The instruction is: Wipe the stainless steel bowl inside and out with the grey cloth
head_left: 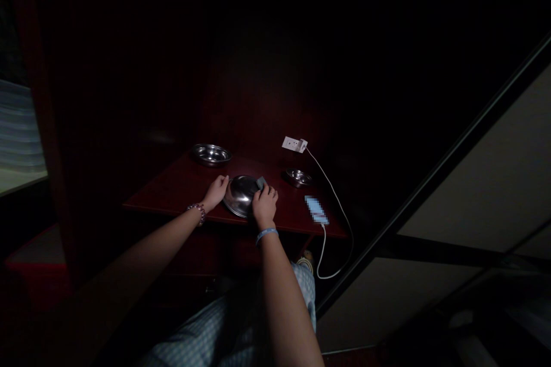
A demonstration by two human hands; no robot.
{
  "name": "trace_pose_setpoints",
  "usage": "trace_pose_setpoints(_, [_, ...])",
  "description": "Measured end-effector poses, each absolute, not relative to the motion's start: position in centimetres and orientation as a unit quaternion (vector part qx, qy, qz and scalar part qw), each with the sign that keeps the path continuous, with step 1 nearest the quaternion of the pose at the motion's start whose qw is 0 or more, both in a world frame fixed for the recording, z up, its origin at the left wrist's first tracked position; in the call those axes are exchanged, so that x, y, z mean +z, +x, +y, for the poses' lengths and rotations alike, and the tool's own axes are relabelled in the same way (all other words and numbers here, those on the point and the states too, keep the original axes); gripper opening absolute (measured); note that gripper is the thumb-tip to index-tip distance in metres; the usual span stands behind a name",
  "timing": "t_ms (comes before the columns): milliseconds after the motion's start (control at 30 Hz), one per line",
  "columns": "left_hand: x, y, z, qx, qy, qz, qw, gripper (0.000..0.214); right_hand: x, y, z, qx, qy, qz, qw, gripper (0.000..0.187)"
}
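Note:
A shiny metal bowl [241, 195] lies bottom up near the front edge of the dark red shelf [167, 189]. My left hand [216, 192] is closed on the bowl's left rim, with a beaded bracelet at the wrist. On the bowl's right side, my right hand [265, 204] holds a small grey-green pad, perhaps a sponge [261, 183], against the metal. A blue band circles my right wrist. My right palm hides part of the bowl's right side.
A metal bowl [212, 154] stands at the back left, and a smaller one [298, 177] at the right. A phone [316, 210] lies at the right edge, its white cable [344, 212] looping down from a wall socket [291, 144]. Stacked clear plastic [19, 126] is at far left.

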State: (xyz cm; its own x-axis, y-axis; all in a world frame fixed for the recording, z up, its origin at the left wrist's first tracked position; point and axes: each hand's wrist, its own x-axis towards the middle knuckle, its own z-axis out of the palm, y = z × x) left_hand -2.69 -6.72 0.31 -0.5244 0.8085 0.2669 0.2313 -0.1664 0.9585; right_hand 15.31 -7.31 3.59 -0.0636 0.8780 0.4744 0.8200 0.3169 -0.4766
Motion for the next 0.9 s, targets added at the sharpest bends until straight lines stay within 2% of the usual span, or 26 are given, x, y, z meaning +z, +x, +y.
trace_pose_setpoints(267, [-0.04, -2.81, -6.30, 0.641, 0.409, 0.610, 0.221, 0.016, 3.60, 15.26, -7.32, 0.055, -0.585, -0.727, 0.355, 0.051])
trace_pose_setpoints(900, [-0.48, -2.98, -5.89, 0.640, 0.404, 0.616, 0.220, 0.013, 3.83, 15.23, -7.53, 0.060, -0.591, -0.725, 0.348, 0.051])
